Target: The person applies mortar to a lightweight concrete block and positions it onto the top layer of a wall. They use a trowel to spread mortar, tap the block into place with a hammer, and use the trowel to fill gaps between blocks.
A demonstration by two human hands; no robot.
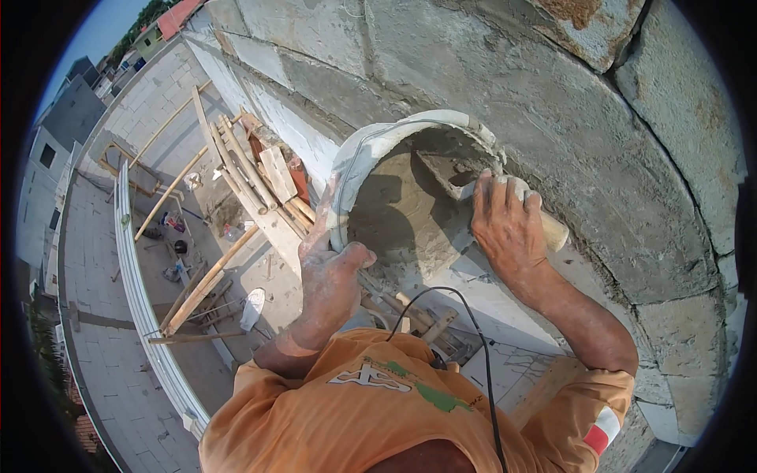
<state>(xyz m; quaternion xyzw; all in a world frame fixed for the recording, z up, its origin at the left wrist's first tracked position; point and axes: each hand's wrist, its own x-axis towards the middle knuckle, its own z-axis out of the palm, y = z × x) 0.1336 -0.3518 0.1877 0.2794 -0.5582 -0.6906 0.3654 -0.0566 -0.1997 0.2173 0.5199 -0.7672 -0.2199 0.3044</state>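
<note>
- We grasp the bucket (344, 169) in our left hand (327, 272), by the left side of its rim.
- We clasp the trowel (556, 233) by its handle in our right hand (509, 225), at the bucket's right edge; its blade is inside the bucket.
- We see grey mortar (394, 209) within the bucket.
- Beyond the bucket and to its right, we face a block wall (544, 118); we cannot tell whether they touch.
- Left of the bucket, well apart, we see wooden poles (240, 162).
</note>
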